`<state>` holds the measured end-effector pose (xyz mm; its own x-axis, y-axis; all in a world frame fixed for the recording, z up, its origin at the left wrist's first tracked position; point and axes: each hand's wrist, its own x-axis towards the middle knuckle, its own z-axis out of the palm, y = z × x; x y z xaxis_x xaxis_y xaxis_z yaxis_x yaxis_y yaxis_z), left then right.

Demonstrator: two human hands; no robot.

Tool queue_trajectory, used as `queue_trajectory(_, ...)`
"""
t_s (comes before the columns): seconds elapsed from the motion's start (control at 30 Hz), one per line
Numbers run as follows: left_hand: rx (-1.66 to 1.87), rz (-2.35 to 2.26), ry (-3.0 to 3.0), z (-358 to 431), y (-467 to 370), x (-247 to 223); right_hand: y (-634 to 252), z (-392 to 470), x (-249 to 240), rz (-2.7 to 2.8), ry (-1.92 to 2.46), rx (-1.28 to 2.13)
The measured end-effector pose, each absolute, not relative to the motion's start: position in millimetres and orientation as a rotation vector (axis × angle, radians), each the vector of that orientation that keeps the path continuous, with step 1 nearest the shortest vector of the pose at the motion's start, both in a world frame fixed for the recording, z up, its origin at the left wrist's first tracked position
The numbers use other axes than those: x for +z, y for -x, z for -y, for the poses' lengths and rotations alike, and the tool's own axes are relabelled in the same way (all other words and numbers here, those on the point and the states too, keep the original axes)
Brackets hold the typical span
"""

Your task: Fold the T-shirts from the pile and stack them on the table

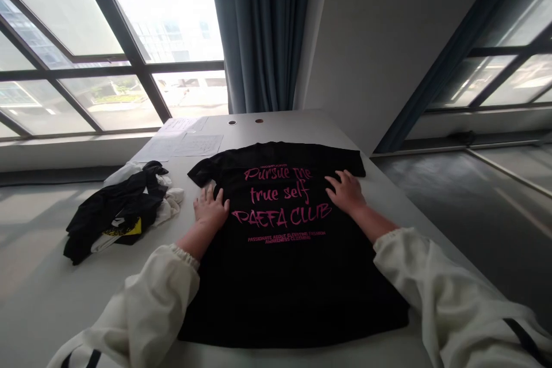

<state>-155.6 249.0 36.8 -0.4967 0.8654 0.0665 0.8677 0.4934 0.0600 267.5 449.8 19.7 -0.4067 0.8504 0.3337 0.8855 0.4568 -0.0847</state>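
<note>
A black T-shirt point(284, 287) with pink lettering lies spread out on the white table point(297, 126), its collar end away from me and its hem near me. My left hand point(211, 207) rests at the shirt's left edge, just below the left sleeve, with fingers spread. On the other side, my right hand point(346, 192) lies flat on the cloth close to the right sleeve, fingers apart. Neither hand grips the fabric. Both my arms are in loose cream sleeves, and the right forearm covers part of the shirt's right edge.
Left of the shirt is a crumpled pile of black and white clothes point(125, 207) with a yellow patch. Papers point(196, 145) lie at the table's far left, near two round holes. Beyond stand a blue curtain point(261, 34), windows and a wall.
</note>
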Motion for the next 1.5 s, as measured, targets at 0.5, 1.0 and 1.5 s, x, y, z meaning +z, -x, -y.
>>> queue_trajectory(0.5,-0.38,1.891,2.825,-38.7,144.5,34.1,-329.8,-278.9,3.2,2.503,0.895,0.251)
queue_trajectory(1.0,-0.677,1.878,2.458,22.9,158.9,26.7,-395.2,-202.4,10.8,2.588,0.852,0.29)
queue_trajectory(1.5,-1.063,2.13,2.185,35.6,152.9,61.2,-424.6,-196.6,23.0,2.326,1.215,-0.216)
